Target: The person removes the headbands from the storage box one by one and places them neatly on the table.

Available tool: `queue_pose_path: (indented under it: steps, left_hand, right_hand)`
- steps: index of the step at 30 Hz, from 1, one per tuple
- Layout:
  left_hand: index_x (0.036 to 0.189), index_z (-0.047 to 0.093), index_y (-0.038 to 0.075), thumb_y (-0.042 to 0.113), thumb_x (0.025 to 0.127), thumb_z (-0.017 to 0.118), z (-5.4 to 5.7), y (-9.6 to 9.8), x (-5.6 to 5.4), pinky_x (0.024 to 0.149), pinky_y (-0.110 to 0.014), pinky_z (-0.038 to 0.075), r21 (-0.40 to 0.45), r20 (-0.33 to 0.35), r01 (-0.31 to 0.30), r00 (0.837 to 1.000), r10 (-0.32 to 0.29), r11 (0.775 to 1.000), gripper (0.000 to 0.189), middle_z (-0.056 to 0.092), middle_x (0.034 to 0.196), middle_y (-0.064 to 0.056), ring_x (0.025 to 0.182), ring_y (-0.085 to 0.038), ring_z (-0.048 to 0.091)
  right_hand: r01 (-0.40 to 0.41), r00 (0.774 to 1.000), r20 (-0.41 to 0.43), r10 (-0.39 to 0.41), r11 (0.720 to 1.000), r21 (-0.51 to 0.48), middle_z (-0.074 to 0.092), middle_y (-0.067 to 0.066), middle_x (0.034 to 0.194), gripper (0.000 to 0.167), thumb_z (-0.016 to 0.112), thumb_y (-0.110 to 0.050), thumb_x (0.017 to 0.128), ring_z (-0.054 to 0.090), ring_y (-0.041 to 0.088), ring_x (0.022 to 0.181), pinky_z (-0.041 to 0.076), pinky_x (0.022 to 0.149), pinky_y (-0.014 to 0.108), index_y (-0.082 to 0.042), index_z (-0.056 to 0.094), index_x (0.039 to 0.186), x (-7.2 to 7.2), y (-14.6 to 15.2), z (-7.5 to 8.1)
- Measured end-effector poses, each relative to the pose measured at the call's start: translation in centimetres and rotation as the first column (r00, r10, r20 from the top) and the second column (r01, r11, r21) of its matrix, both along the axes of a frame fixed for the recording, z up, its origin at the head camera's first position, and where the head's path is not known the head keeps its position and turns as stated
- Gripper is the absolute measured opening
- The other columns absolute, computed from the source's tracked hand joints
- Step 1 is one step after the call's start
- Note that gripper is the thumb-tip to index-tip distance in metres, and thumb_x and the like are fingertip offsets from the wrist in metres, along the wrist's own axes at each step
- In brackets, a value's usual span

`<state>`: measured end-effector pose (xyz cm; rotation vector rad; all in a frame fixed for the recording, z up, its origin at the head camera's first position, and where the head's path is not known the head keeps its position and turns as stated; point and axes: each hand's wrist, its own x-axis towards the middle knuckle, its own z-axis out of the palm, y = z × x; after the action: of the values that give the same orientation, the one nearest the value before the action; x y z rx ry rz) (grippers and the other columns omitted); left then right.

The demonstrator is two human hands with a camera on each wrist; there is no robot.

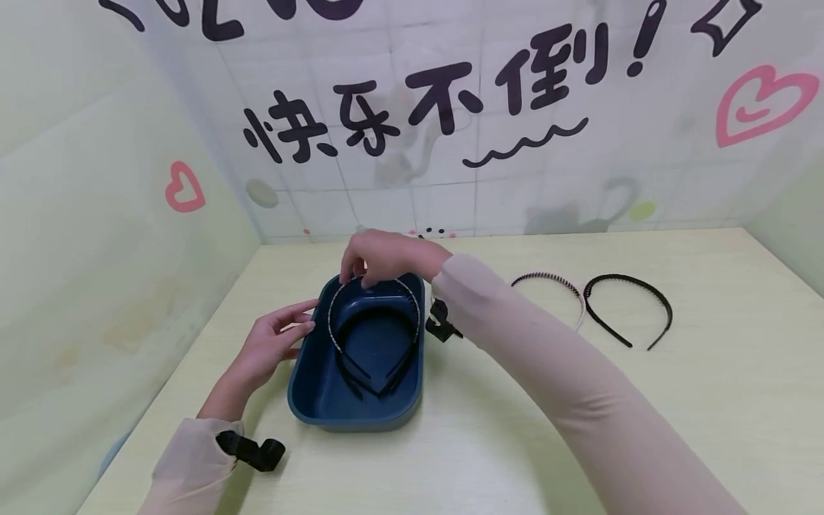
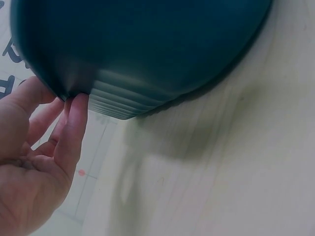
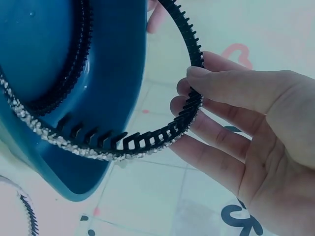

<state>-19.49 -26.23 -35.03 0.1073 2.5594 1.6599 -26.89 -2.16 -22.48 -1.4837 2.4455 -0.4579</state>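
My right hand (image 1: pixel 380 254) pinches the top of a thin headband (image 1: pixel 330 322) over the dark blue basin (image 1: pixel 347 413). Up close in the right wrist view, the thumb and fingers hold its black toothed band, which is covered outside with silvery glitter (image 3: pixel 64 142). Inside the basin lies a wider black headband (image 1: pixel 380 311), partly overlapped by the held one. At the basin's left side my left hand (image 1: pixel 267 343) touches the rim with its fingertips. The left wrist view has those fairly straight fingers (image 2: pixel 74 130) against the edge, above the ribbed outer wall.
To the right on the pale wooden table (image 1: pixel 502 443) lie a light headband with dark teeth (image 1: pixel 553 276) and a black headband (image 1: pixel 656 295), side by side. My right sleeve covers part of the light one. A printed wall (image 1: pixel 425 200) stands behind the table.
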Motion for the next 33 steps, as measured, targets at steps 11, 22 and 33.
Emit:
queue_pose_path:
  steps: [11,22,33]
  left_hand:
    - [0.136,0.045,0.01,0.03,0.091,0.058,0.0,0.1,0.1,0.071,-0.033,0.052,0.01,0.002,0.002,1.0,-0.002,1.0,0.051,0.049,0.109,-0.013,0.093,-0.015,0.051]
    - [0.135,0.045,0.007,0.027,0.092,0.057,0.2,0.2,0.2,0.069,-0.031,0.052,0.024,-0.007,0.008,1.0,-0.007,1.0,0.049,0.049,0.107,-0.013,0.09,-0.005,0.056]
    - [0.135,0.046,0.009,0.028,0.091,0.057,0.0,0.1,0.1,0.068,-0.031,0.053,0.006,-0.003,-0.01,1.0,0.01,1.0,0.049,0.049,0.108,-0.012,0.09,-0.008,0.055]
  right_hand:
    - [0.008,1.0,-0.017,-0.008,1.0,-0.012,0.064,0.001,0.1,0.029,0.061,0.002,0.083,0.055,0.012,0.089,0.045,0.077,0.024,-0.009,0.068,0.109,0.3,0.8,1.3]
    - [0.015,0.998,-0.06,-0.016,1.0,-0.014,0.064,0.002,0.105,0.029,0.06,0.002,0.084,0.055,0.013,0.091,0.044,0.079,0.024,-0.008,0.068,0.11,1.3,2.2,3.4]
    - [0.038,0.996,-0.075,-0.037,0.999,0.003,0.063,0.003,0.104,0.03,0.059,0.003,0.084,0.055,0.013,0.091,0.045,0.078,0.026,-0.009,0.068,0.109,2.0,4.8,4.6]
